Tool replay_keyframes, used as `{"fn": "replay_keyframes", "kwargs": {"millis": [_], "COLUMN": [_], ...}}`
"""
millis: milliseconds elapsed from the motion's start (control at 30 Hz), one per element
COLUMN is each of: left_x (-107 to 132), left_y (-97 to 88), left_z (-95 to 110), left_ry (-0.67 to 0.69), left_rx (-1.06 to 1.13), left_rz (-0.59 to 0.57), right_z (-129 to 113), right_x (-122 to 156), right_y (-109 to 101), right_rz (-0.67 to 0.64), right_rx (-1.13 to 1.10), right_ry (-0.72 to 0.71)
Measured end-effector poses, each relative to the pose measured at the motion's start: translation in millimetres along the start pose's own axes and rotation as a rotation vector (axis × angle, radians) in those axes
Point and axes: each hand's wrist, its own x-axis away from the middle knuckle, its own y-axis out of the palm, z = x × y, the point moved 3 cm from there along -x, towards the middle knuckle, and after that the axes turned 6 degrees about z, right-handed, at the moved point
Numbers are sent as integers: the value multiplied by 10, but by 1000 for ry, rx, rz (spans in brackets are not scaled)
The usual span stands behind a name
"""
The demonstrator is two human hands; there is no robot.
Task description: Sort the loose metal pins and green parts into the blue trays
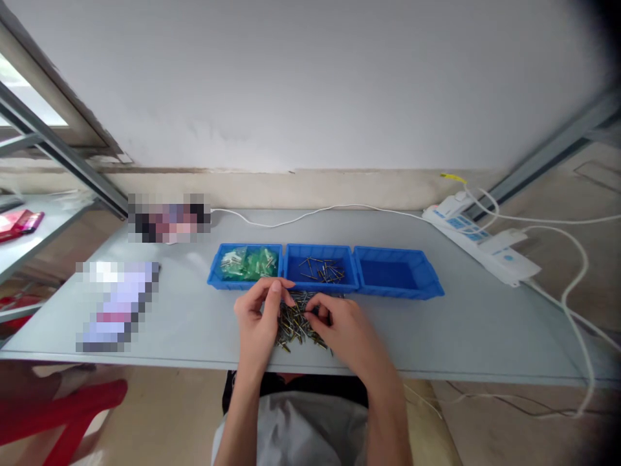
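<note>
A pile of thin metal pins (294, 327), silver with some brass-coloured parts, lies on the table in front of the blue bins. My left hand (262, 307) is over the pile's left side, its thumb and fingers bent together; whatever is between them is too small to make out. On the right side, my right hand (339, 320) reaches down to the pins with thumb and forefinger pinched. A dark sliver shows at those fingertips, but its kind is unclear. Just beyond the hands, the middle blue bin (317, 251) contains several similar loose pins (327, 270).
The left blue bin (218, 279) contains green-and-white small parts in clear bags (247, 263). The right blue bin (395, 294) adjoins the middle one. A white power strip (480, 239) with cables stands at right. Two blurred-out items lie at left on the grey table (184, 310).
</note>
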Motion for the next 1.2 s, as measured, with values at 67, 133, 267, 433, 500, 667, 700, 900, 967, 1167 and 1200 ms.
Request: {"fn": "replay_keyframes", "kwargs": {"millis": [67,133,267,433,500,667,700,900,967,1167,1200], "left_x": [1,-1,-12,-24,-24,-8,-4,7,5,10,9], "left_y": [3,5,15,50,89,185,195,201,196,211,213], "left_z": [4,4,10,54,77,117,118,56,40,59,64], "left_ry": [-6,-11,-3,23,28,93,109,172,181,190,189], "left_rx": [-3,-6,-24,-42,-59,-121,-119,-93,-86,-89,-95], "left_rz": [-7,-4,-2,-88,-171,-272,-272,-334,-336,-334,-334], "right_z": [16,35,54,11,-17,-45,-43,-34,-45,-54,-50], "right_x": [-4,-3,10,32,45,76,79,59,47,37,38], "right_y": [-4,-12,-38,-124,-166,-201,-196,-164,-162,-173,-166], "right_rz": [28,63,148,305,353,363,356,287,232,208,208], "right_rx": [9,12,-69,-228,-284,-432,-456,-641,-665,-679,-679], "right_ry": [-12,-31,-94,-175,-190,-177,-171,-154,-158,-161,-165]}}
